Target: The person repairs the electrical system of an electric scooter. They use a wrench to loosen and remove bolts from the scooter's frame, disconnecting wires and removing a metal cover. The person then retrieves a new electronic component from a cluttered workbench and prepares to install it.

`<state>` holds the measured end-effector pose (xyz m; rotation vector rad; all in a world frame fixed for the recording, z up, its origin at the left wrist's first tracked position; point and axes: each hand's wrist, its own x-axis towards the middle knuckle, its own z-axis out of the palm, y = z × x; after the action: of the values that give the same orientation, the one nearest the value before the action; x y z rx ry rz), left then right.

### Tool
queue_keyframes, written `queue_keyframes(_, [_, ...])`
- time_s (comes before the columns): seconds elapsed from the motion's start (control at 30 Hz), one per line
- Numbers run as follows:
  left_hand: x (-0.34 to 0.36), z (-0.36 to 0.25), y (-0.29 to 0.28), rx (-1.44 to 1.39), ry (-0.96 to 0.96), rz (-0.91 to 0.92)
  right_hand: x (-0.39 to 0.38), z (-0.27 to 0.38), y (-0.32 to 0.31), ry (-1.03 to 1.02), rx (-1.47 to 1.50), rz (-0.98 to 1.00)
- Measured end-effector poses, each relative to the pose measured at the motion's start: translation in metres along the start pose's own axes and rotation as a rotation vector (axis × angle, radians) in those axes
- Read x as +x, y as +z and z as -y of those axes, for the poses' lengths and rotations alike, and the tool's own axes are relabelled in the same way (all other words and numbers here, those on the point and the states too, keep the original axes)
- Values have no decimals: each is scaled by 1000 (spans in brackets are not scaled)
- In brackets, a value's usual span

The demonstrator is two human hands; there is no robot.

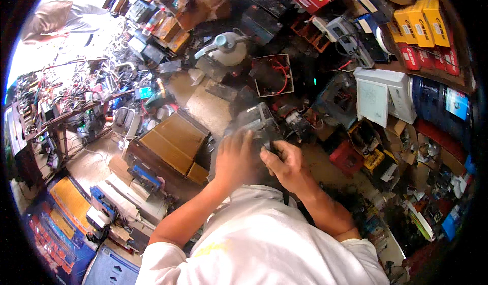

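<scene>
In front of my body, a dark boxy device with a greyish, shiny top sits just beyond my hands. My left hand lies over its near left side, fingers stretched forward and slightly blurred; nothing shows in its grasp. At the near right side, my right hand is closed, thumb against curled forefinger. A small dark piece shows by the thumb tip, but I cannot make out what it is. The device's lower part is hidden by my hands and shadow.
A brown cardboard box stands to the left. Beyond the device are an open white-edged box with red wires and a pale, round sprayer bottle. White plastic housings and yellow boxes crowd the right. A cluttered bench is far left.
</scene>
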<state>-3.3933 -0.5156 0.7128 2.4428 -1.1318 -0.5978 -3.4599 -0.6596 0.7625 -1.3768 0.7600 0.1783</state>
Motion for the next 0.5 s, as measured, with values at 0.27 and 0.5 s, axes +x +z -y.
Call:
queue_keyframes(0.27, [13, 98, 17, 105, -180, -80, 91, 11, 66, -38, -281, 105])
queue_keyframes(0.5, [57, 171, 48, 276, -371, 54, 176, -13, 110, -68, -454, 133])
